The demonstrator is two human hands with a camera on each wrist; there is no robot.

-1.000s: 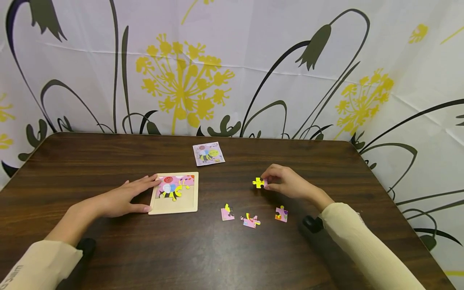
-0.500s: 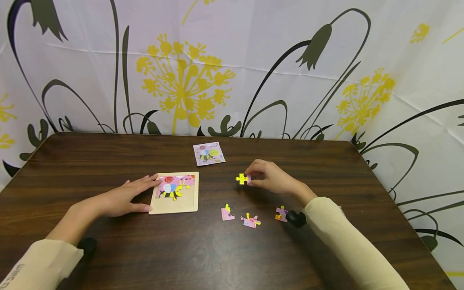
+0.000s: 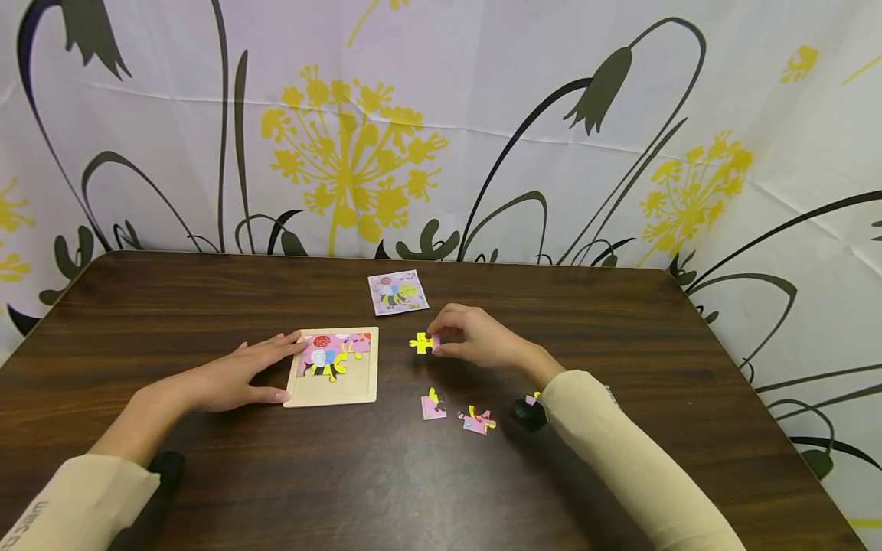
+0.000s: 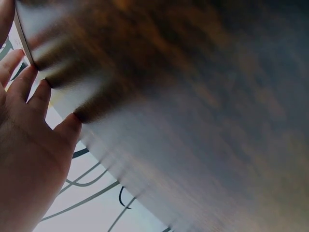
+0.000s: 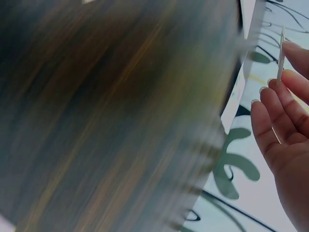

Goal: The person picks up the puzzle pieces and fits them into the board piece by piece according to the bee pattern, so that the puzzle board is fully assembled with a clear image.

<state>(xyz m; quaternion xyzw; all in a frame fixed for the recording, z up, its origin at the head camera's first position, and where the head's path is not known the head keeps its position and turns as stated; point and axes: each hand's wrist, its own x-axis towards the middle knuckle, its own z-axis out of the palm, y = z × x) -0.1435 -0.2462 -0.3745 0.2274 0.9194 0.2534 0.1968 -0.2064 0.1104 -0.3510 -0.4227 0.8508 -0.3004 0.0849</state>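
Observation:
My right hand (image 3: 475,337) pinches a yellow and pink jigsaw piece (image 3: 422,343) between thumb and fingers, above the table right of the puzzle tray. In the right wrist view the jigsaw piece (image 5: 281,53) shows edge-on as a thin strip. The wooden puzzle tray (image 3: 331,399) has its upper part filled with a bee picture; bare wood shows lower down and at the right. My left hand (image 3: 241,375) lies with fingers spread and extended, fingertips on the tray's left edge. The left wrist view shows this hand (image 4: 36,130) against the table, with the tray's rim at the upper left.
Two loose jigsaw pieces, one pink and yellow (image 3: 433,405) and one multicoloured (image 3: 477,420), lie in front of my right hand. Another piece (image 3: 533,399) is partly hidden by the black wrist camera (image 3: 528,415). A bee picture card (image 3: 398,292) lies farther back, before the flowered curtain (image 3: 441,153).
My right hand has moved left with the jigsaw piece, toward the tray. Its wrist camera now covers part of a loose piece. The left hand and tray have stayed in place.

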